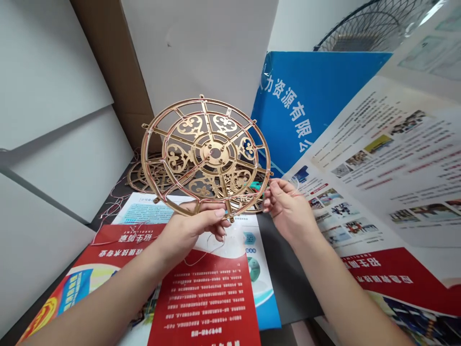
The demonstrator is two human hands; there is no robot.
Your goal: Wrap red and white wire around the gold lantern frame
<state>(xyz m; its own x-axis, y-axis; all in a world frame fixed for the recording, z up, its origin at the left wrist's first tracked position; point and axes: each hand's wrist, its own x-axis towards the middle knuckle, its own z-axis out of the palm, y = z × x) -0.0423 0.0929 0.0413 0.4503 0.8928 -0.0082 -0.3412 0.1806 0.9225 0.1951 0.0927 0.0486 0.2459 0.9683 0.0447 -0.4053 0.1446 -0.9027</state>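
Observation:
A round gold metal frame (216,153) with spokes, scrollwork and small tabs on its rim is held up, tilted toward me. My left hand (200,221) grips its lower rim, thumb in front and fingers partly hidden behind. Thin pinkish wire (230,196) runs along the frame's rings and across toward its right side. There, close to a rim tab, my right hand (286,204) is closed in a pinch on thin wire; the part inside the fingers is hidden.
More gold frames (158,173) lie behind on the dark table (288,274), with loose thin wires (111,206) at left. Printed leaflets (212,293) cover the table in front. White panels (54,72) stand left, printed boards (396,178) right, and a black wire mesh basket (370,24) behind.

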